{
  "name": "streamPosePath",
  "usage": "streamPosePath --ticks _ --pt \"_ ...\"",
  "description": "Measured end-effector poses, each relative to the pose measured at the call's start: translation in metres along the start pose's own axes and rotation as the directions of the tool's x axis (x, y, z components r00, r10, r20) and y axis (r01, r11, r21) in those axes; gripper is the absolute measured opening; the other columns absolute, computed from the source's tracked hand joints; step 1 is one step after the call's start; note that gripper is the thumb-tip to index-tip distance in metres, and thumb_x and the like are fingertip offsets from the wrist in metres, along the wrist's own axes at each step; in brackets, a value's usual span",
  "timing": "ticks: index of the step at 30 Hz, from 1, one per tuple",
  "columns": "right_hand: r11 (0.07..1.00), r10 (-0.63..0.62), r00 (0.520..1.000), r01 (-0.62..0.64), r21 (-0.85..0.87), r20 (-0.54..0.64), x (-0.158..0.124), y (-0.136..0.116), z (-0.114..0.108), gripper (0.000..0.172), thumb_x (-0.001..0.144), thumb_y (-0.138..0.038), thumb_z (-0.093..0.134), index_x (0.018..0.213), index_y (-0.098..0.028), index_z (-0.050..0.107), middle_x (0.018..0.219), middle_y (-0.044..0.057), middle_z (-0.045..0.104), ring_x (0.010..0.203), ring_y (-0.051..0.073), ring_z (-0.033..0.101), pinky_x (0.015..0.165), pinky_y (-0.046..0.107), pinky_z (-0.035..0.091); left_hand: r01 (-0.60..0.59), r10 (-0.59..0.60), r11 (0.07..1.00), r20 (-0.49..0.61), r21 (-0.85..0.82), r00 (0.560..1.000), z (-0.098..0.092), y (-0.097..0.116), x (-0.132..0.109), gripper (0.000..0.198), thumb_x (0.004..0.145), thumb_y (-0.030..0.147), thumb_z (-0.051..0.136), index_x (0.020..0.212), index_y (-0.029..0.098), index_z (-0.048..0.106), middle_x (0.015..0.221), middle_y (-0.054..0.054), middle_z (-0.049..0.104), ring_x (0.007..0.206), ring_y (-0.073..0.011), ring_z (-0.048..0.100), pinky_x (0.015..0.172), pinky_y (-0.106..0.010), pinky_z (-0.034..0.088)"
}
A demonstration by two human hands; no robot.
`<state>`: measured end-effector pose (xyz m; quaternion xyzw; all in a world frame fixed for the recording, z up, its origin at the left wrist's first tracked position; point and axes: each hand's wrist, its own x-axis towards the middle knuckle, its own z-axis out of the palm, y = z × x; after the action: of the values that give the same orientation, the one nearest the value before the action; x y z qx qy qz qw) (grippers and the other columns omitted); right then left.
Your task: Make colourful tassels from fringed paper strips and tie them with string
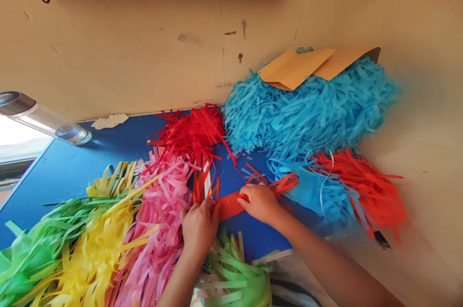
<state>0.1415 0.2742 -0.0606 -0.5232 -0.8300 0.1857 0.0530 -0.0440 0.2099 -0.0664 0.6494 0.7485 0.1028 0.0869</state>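
Head view: both bare hands meet over a blue table (pixel 72 167) strewn with cut paper fringe.
Left hand (pixel 200 224): fingers drawn together and closed down on the left end of the red paper piece (pixel 231 205); the thumb is hidden beneath.
Right hand (pixel 261 202): fingers curled and closed on the right part of the same piece, knuckles up.
Red paper piece: stretched flat between the two hands, touching both; its cut fringe (pixel 287 182) fans out past the right hand's fingertips.
Beyond the left hand: a thin white stick (pixel 207 182) lies just ahead of the knuckles, with a red pile (pixel 191 133) farther on.
Outside the left hand: a pink fringe (pixel 162 201) touches its edge; a yellow fringe (pixel 101 239) and then a green fringe (pixel 32 259) lie farther out.
Below the wrists: a pale green bundle (pixel 235 280) lies between the two forearms.
Beyond the right hand: a big light blue heap (pixel 307 104) rests against the wall, with tan paper sheets (pixel 296 68) on top.
Outside the right hand: an orange-red pile (pixel 365 186), with a white looped ribbon (pixel 320 172) lying between it and the hand.
Far from the left hand: a clear glass bottle (pixel 43 121) on its side at the table's far edge, and a white scrap (pixel 109 121) near it.
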Motion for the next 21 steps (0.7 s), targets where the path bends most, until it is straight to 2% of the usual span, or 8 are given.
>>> streamPosePath --ticks 6,14,17,19,21 --pt "1.0 -0.02 0.998 0.021 0.009 -0.053 -0.0024 0.0042 0.0058 0.008 0.085 -0.025 0.064 0.079 -0.021 0.067 0.085 0.001 0.07 0.078 0.017 0.064 0.073 0.028 0.041 0.001 0.001 0.998 -0.018 0.071 1.0 0.0023 0.0029 0.0027 0.03 0.092 0.037 0.047 0.088 0.02 0.071 0.071 -0.007 0.072 0.078 -0.0263 0.068 0.08 -0.039 0.04" --pt "1.0 0.028 1.0 -0.028 0.002 -0.012 0.0024 0.0031 0.0049 0.012 0.086 -0.027 0.063 0.076 -0.022 0.066 0.085 0.001 0.07 0.077 0.016 0.064 0.071 0.029 0.039 0.004 -0.003 0.996 -0.004 0.088 1.0 0.0039 0.003 0.0033 0.031 0.092 0.038 0.047 0.085 0.02 0.07 0.069 -0.007 0.071 0.077 -0.025 0.067 0.08 -0.038 0.039" --pt "0.998 0.066 0.998 -0.065 0.014 -0.024 0.0027 0.0048 0.0064 0.007 0.085 -0.029 0.066 0.082 -0.022 0.064 0.083 0.0 0.069 0.076 0.017 0.063 0.07 0.029 0.039 0.021 -0.02 0.995 -0.009 0.1 1.0 0.0014 0.0043 0.002 0.028 0.092 0.037 0.048 0.089 0.019 0.069 0.074 -0.007 0.072 0.08 -0.0254 0.065 0.082 -0.04 0.039" --pt "0.996 0.085 0.993 -0.084 0.017 -0.082 0.0013 0.0062 0.007 0.015 0.083 -0.031 0.07 0.09 -0.021 0.061 0.083 0.001 0.068 0.078 0.018 0.063 0.072 0.03 0.038 -0.028 0.037 0.992 -0.072 0.123 0.997 -0.0007 0.0043 0.0018 0.024 0.092 0.033 0.05 0.099 0.019 0.068 0.09 -0.01 0.072 0.09 -0.0274 0.063 0.085 -0.042 0.039" --pt "0.998 0.063 0.98 -0.068 -0.018 -0.189 -0.0022 0.0068 0.0047 0.023 0.082 -0.032 0.073 0.096 -0.02 0.059 0.09 0.004 0.067 0.086 0.021 0.061 0.077 0.033 0.037 -0.199 0.214 0.97 -0.104 0.142 0.971 -0.0025 0.003 0.0029 0.022 0.092 0.024 0.051 0.105 0.021 0.067 0.106 -0.011 0.069 0.099 -0.0284 0.059 0.089 -0.044 0.039"
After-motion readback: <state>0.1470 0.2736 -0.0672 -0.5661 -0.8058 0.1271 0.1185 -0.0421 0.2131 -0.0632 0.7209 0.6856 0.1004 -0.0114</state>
